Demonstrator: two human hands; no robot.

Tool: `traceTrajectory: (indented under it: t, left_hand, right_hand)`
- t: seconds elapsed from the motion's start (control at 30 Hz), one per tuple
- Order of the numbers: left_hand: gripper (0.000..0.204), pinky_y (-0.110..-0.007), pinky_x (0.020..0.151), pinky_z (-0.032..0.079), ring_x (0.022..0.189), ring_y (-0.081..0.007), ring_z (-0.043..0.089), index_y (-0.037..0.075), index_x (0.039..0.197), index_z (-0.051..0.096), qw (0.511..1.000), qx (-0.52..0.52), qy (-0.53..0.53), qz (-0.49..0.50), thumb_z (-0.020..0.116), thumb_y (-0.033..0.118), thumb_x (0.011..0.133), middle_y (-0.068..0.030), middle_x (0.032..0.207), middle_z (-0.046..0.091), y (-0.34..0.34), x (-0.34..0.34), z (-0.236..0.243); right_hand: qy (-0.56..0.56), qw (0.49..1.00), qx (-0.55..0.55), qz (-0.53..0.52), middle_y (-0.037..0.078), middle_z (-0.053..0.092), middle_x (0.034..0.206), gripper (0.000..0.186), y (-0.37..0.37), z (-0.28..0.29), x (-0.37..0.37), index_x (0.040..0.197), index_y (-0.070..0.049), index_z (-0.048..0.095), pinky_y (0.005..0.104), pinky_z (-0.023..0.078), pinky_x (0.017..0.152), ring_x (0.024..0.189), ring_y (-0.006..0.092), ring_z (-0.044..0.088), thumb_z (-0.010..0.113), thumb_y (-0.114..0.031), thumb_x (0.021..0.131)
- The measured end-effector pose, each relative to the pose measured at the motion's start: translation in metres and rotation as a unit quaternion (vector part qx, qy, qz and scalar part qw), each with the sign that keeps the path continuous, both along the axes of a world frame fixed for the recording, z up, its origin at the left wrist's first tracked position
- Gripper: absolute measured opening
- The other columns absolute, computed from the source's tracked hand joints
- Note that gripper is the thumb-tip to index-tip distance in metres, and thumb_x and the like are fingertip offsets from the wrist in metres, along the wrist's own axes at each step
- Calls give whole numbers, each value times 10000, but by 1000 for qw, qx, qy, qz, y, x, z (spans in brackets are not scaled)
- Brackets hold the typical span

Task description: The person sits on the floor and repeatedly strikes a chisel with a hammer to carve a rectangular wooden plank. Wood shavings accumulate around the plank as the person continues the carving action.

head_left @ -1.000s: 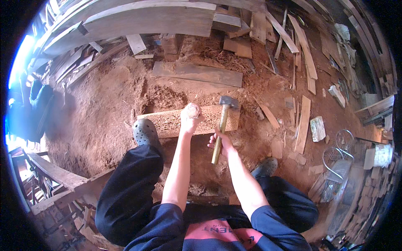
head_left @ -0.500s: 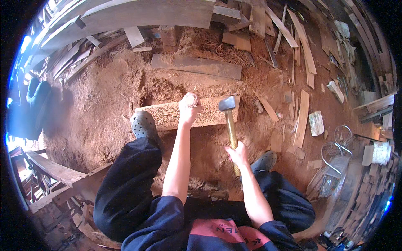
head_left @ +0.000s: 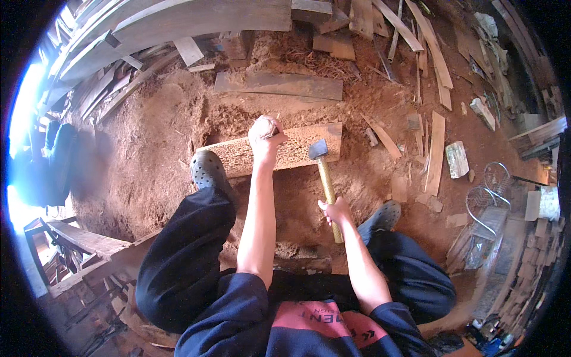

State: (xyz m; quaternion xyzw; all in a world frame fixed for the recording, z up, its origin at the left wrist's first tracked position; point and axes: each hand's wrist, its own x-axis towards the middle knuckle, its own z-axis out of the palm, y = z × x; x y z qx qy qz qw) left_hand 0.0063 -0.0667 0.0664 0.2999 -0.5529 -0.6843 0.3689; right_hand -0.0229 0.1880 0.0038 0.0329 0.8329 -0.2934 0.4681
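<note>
A pale wooden board (head_left: 229, 156) lies on the reddish ground in front of me, its upper face pitted with many small marks. My left hand (head_left: 266, 135) is closed over the middle of this board. Whatever it grips is mostly hidden by the fingers, and I cannot make it out. My right hand (head_left: 336, 212) is wrapped round the yellowish handle of a hammer (head_left: 326, 181). The hammer's grey metal head hangs over the right part of the board, apart from my left hand. My left shoe (head_left: 209, 169) rests against the board's left end.
A dark plank (head_left: 278, 86) lies beyond the board. Long timbers (head_left: 202, 21) are stacked at the far left, and loose slats (head_left: 436, 153) lie to the right. A white block (head_left: 457, 159) and a wire-framed object (head_left: 489, 205) are farther right. A wooden frame (head_left: 89, 238) stands at the left.
The view has shifted slightly. Relative to the board, the hammer head has come nearer to me and a little left. My left hand stays closed at about the same spot over the board.
</note>
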Motion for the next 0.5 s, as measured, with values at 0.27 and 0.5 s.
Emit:
traceTrajectory:
  t: [0.27, 0.5]
  left_hand:
    - [186, -241, 507, 404, 559, -112, 488, 33, 650, 536, 995, 101, 20, -10, 587, -74, 507, -28, 613, 529, 19, -6, -25]
    - [189, -264, 552, 401, 583, -122, 483, 39, 635, 535, 998, 58, 20, -16, 582, -84, 499, -22, 621, 521, 19, -12, -33]
  right_hand:
    - [-21, 1000, 8, 2, 50, 536, 484, 494, -3, 5, -3, 569, -35, 520, 298, 437, 365, 382, 136, 526, 670, -460, 772]
    - [-52, 998, 13, -20, 29, 513, 481, 487, -6, 10, -3, 559, -67, 502, 290, 425, 372, 375, 127, 499, 679, -469, 770]
